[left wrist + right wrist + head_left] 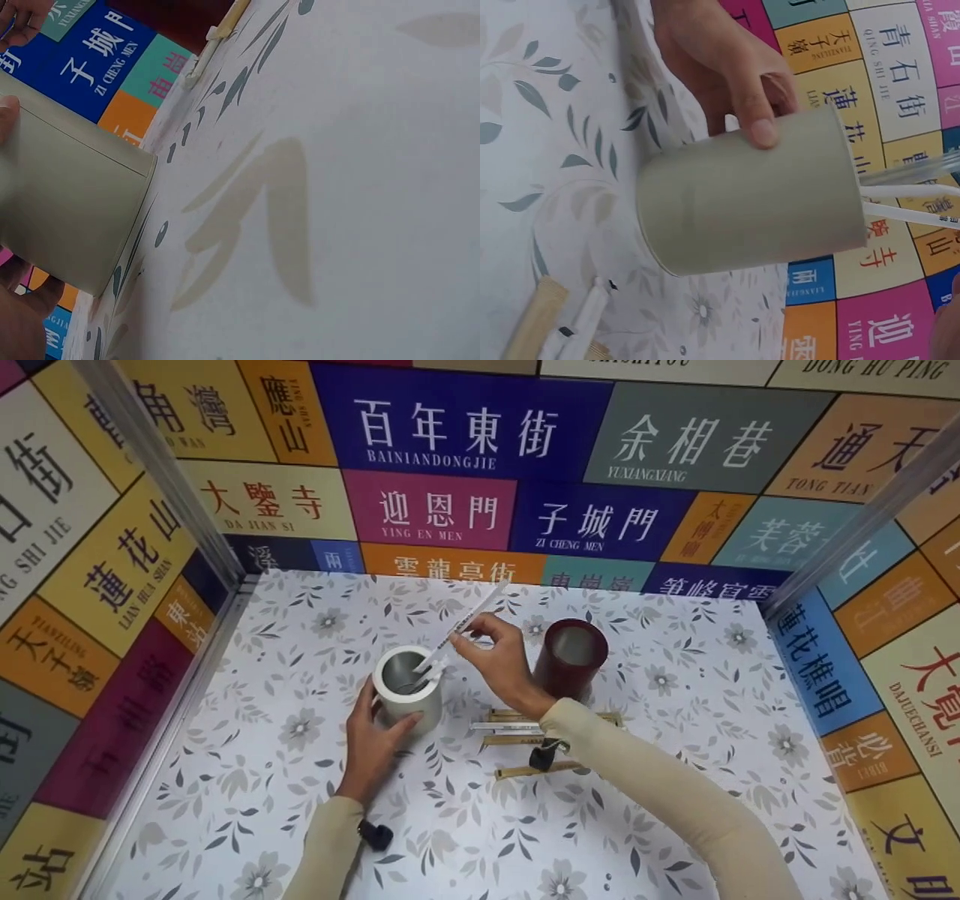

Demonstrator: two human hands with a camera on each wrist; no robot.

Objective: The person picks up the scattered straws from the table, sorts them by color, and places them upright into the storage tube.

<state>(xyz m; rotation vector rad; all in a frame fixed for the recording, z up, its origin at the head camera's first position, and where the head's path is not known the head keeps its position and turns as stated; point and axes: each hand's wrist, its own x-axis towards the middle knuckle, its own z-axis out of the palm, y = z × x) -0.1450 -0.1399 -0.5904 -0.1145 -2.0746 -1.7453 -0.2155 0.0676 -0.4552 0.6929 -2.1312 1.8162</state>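
My left hand [371,750] grips a pale grey-green cylindrical holder [429,711] low on its side, fingers and thumb round it. The holder stands upright on the floral tabletop, its white rim facing up. My right hand [502,660] pinches a thin white stick-like packet [484,604] with dark print between thumb and fingers. That packet slants over the holder's opening, its lower end inside the rim. White ends also stick out beside it; the right wrist view shows a white stick [907,214] protruding from the holder's mouth. The left wrist view shows the holder's smooth wall [67,187].
A dark red cylinder [551,660] stands just right of my right hand. Under my right forearm lie several thin brown packets [506,741] and white packets [506,727], partly hidden by the sleeve. Panels covered in coloured street-name signs [427,506] enclose the back and sides.
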